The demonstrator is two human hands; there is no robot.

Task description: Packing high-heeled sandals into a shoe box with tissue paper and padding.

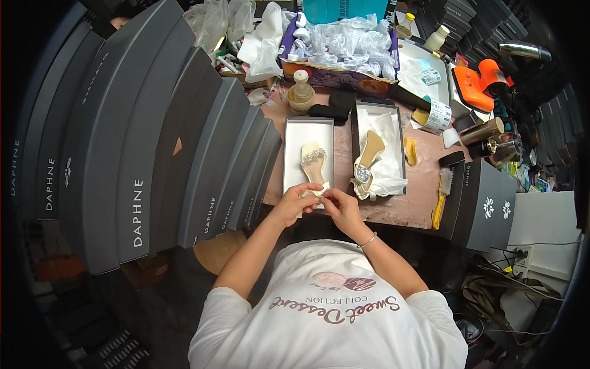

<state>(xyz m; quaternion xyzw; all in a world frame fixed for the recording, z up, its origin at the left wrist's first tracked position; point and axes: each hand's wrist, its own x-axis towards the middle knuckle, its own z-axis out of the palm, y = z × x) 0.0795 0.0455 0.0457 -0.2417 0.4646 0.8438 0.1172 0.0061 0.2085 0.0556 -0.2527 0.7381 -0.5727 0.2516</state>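
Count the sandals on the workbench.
2. One embellished sandal is over the white-lined open box, its heel end at the left hand and right hand; the second sandal is in the tissue-lined shoebox to its right. Others may be hidden in the stacked boxes.

White capitals run along the edges of the stacked dark grey boxes (147,141) at left; white floral emblems mark the right-hand boxes (484,203). Curved reddish script and smaller capitals stand upside down on the white shirt (329,301). Dark characters mark the teal package (347,9); barcode labels' (438,115) print is too small to read.
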